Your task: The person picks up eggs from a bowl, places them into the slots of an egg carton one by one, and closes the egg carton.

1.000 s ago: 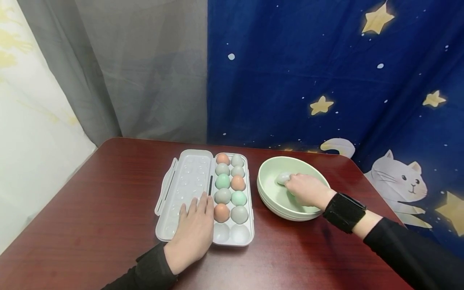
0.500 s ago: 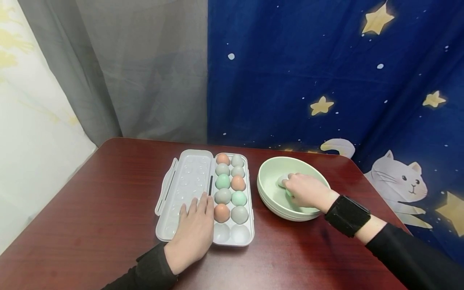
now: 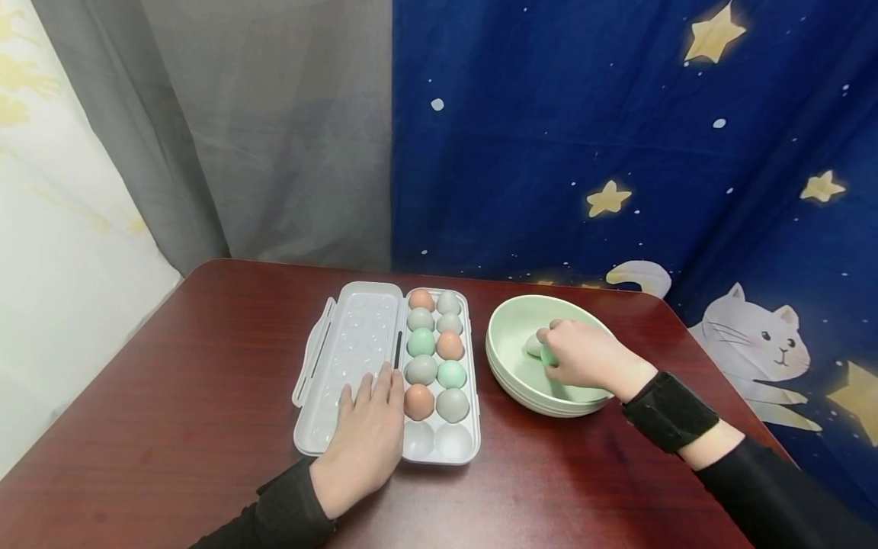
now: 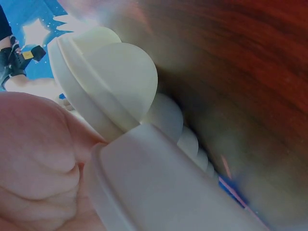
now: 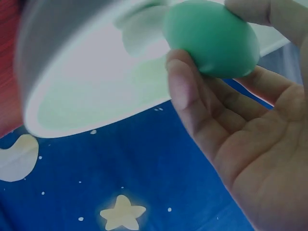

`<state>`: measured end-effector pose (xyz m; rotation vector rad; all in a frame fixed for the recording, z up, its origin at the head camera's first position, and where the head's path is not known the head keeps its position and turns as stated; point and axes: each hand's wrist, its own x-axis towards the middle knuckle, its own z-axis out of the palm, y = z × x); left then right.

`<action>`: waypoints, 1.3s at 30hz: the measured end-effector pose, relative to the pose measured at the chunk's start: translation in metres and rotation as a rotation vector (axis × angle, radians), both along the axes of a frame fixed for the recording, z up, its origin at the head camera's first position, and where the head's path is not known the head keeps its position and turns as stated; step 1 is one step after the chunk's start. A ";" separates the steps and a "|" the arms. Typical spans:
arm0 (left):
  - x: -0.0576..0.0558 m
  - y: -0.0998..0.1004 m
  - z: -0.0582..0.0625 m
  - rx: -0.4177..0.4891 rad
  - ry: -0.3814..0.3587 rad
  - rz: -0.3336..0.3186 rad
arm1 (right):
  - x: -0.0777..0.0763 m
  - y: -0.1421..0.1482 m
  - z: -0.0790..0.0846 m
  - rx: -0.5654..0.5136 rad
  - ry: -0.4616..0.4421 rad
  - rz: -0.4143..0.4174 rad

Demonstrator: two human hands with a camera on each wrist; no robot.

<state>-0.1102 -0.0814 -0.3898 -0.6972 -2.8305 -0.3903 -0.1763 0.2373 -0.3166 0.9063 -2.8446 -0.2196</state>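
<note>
A green egg (image 5: 211, 38) is pinched between the thumb and fingers of my right hand (image 3: 586, 354), over the inside of a pale green bowl (image 3: 504, 335). Beside those fingers a pale grey egg (image 3: 533, 345) lies in the bowl. My left hand (image 3: 366, 438) rests with straight fingers on the opened lid (image 3: 357, 328) of a white egg carton (image 3: 473, 427), fingertips by the hinge. Orange, grey and green eggs (image 3: 421, 343) sit in the carton's two rows. The two nearest cups (image 3: 453, 441) hold nothing. In the left wrist view the palm lies against the carton's edge (image 4: 144, 178).
Both carton and bowl stand on a dark red wooden table (image 3: 206, 366). The bowl's stacked rims are to the right of the carton. Grey and blue curtains (image 3: 535, 137) hang behind the table's far edge.
My right hand has drawn slightly up and to the right inside the bowl, and the green egg in its fingers shows more. The grey egg is more exposed. My left hand stays in place.
</note>
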 end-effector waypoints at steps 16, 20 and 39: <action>0.000 0.000 0.000 0.004 -0.024 -0.006 | 0.011 -0.015 0.023 -0.228 -0.012 -0.096; -0.001 -0.001 0.000 -0.001 -0.035 -0.004 | 0.014 -0.016 0.028 -0.320 0.005 -0.100; -0.002 -0.001 0.000 -0.004 -0.050 -0.004 | 0.029 -0.030 0.030 -0.476 0.109 -0.059</action>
